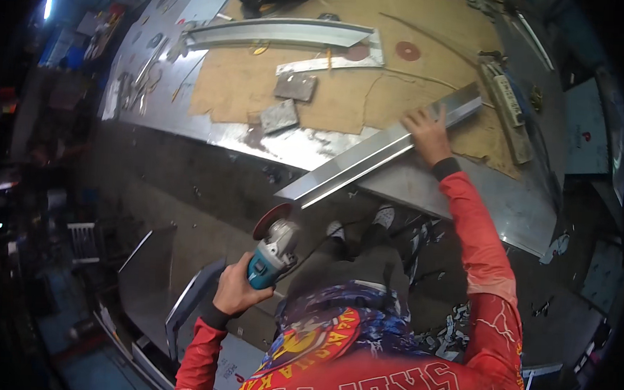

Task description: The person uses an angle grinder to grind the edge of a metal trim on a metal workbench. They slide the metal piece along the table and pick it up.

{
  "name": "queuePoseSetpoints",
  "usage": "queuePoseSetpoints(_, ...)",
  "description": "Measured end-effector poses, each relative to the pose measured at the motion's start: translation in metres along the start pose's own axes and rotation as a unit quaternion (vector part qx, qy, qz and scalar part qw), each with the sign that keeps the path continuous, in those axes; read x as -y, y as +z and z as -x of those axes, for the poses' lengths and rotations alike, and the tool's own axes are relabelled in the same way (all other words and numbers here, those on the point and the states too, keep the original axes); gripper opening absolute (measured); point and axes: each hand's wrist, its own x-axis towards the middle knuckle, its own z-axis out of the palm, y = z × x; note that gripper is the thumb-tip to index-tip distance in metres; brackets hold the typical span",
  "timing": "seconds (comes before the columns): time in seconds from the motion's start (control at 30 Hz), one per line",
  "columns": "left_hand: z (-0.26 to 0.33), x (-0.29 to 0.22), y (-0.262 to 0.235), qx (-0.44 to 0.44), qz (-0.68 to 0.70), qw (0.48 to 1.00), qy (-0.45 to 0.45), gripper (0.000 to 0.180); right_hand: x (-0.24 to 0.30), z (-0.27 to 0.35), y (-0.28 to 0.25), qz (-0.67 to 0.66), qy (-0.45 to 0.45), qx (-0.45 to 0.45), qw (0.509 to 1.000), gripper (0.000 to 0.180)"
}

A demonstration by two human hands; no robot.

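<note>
My left hand (pixel 236 288) is wrapped around the teal body of an angle grinder (pixel 272 255), held low in front of me. Its reddish disc (pixel 272 220) is just short of the near end of a long metal channel (pixel 370 158), seemingly apart from it. This shiny channel lies slantwise, its far end on the cardboard-covered table and its near end jutting past the table edge. Far along it, my right hand (pixel 428 132) grips the channel, fingers over its upper side.
On the metal table (pixel 516 213) lie cardboard (pixel 232 95), another channel (pixel 285 35), a flat metal strip (pixel 333 65), two metal blocks (pixel 294 87), a red disc (pixel 408 51) and a long bar-like tool (pixel 507 103) at right. Metal scraps (pixel 453 326) litter the floor.
</note>
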Motion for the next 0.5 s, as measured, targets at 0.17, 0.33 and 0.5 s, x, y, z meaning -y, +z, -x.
queuePoseSetpoints(0.17,0.008,0.01,0.006,0.003,-0.045,0.999,0.0,0.065,0.011,0.003,-0.021,0.063,0.101,0.056,0.991,0.037)
queuePoseSetpoints(0.33,0.001,0.016,0.015,0.017,-0.056,0.998,0.02,0.065,0.01,0.019,-0.022,0.052,0.142,0.072,0.986,0.041)
queuePoseSetpoints(0.5,-0.009,0.029,0.019,0.022,-0.083,0.995,0.055,0.063,0.014,0.031,-0.013,0.045,0.165,0.045,0.984,0.045)
